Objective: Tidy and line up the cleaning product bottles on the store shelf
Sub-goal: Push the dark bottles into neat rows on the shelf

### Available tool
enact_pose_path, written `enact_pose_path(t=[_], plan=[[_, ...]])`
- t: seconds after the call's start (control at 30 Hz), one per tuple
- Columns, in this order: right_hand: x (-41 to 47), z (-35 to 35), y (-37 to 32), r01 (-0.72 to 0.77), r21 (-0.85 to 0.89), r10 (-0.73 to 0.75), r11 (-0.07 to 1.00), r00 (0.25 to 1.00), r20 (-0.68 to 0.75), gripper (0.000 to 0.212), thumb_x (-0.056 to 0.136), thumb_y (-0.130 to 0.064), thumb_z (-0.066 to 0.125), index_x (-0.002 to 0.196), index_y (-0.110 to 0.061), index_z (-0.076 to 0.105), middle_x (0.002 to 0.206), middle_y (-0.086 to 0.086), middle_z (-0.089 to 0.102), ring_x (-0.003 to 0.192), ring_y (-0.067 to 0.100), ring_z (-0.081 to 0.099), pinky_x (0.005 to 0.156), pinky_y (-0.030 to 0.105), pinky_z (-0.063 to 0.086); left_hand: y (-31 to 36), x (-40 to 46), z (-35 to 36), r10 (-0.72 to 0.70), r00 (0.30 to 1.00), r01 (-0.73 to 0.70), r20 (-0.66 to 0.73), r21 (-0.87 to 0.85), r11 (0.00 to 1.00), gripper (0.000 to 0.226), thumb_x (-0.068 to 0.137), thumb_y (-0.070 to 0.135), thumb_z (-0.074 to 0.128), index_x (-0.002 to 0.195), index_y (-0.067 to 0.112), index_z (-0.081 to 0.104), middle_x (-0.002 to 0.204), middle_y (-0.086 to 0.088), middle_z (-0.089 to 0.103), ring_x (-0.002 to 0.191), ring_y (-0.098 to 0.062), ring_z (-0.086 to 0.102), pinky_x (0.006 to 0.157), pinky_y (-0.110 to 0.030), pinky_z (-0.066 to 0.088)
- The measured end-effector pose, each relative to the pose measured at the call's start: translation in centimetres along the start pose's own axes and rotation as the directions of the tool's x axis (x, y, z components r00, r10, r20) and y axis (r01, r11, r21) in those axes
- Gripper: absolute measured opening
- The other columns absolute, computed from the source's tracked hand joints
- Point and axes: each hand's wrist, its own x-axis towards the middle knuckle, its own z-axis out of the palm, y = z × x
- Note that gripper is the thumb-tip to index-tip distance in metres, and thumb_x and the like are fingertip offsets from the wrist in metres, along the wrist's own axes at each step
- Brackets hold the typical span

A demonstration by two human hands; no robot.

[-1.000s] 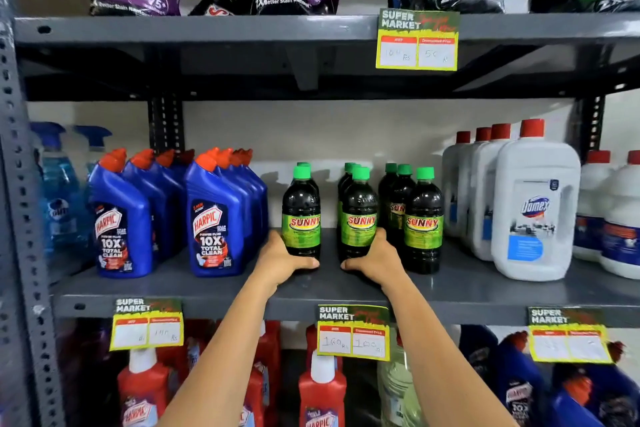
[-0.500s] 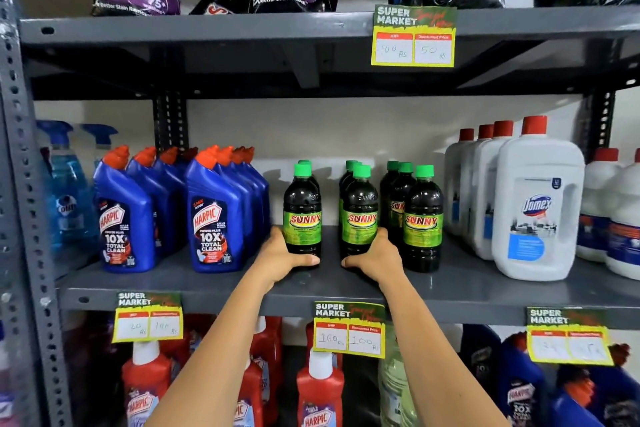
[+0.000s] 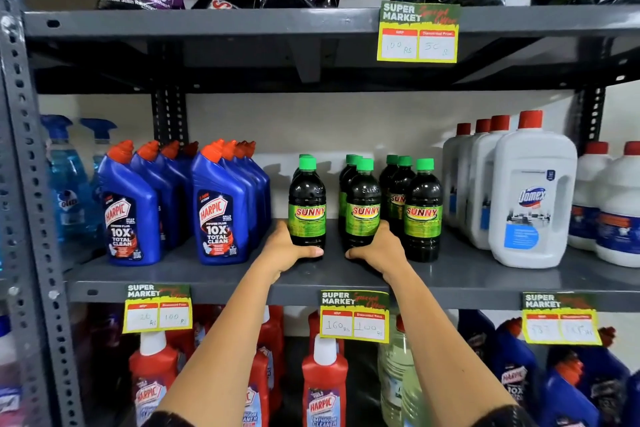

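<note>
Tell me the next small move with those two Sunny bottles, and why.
Probably slide the left Sunny bottle rightward, toward the middle one. The left hand and right hand each cup a front bottle at its base, yet the gap between these two is wider than the gap between the middle and the right bottle. Closing it should even the row.

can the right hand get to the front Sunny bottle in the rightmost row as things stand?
Probably yes. That Sunny bottle stands at the shelf front, right beside the right hand, with nothing in front of it. But the hand is wrapped around the middle Sunny bottle, so it must let go first.
</note>
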Motion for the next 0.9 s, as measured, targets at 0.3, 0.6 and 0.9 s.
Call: enact_pose_path(t=[0.3,0.6,0.9], plan=[[0.5,0.0,-0.5,0.018,0.002,-0.018,1.000,0.998,0.056,0.091,0.060,-0.025,0.087,0.131,-0.006,0.033,0.126,0.016,0.059,0.116,0.034,0.056,0.097,0.044,0.048,0.1,-0.1,-0.1,-0.033,0.999,0.033,-0.014,0.014,0.999,0.090,0.064,0.021,0.086,0.135,0.009,0.031,0.137,-0.010,0.048,0.115,-0.019,0.047,0.097,-0.033,0.039],[-1.2,-5.9,4.3,-0.007,-0.082,-0.017,0.997,0.956,-0.293,0.092,0.065,-0.034,0.085,0.130,0.001,0.030,0.133,0.024,0.047,0.122,0.041,0.047,0.101,0.045,0.041,3.5,-5.1,5.8,0.387,0.912,-0.341,-0.135,0.276,0.899,0.046,0.083,0.030,0.068,0.119,0.014,0.044,0.104,-0.002,0.061,0.096,-0.018,0.063,0.084,-0.033,0.052],[2.5,-7.6,5.5,0.045,-0.035,-0.044,0.998,0.999,0.027,0.097,0.059,-0.032,0.088,0.133,-0.007,0.030,0.131,0.012,0.057,0.123,0.031,0.053,0.100,0.038,0.045,4.5,-0.8,10.1,-0.060,0.992,0.095,-0.113,0.338,0.936,0.108,0.063,0.038,0.085,0.137,-0.002,0.019,0.142,-0.021,0.037,0.127,-0.036,0.044,0.097,-0.040,0.041]])
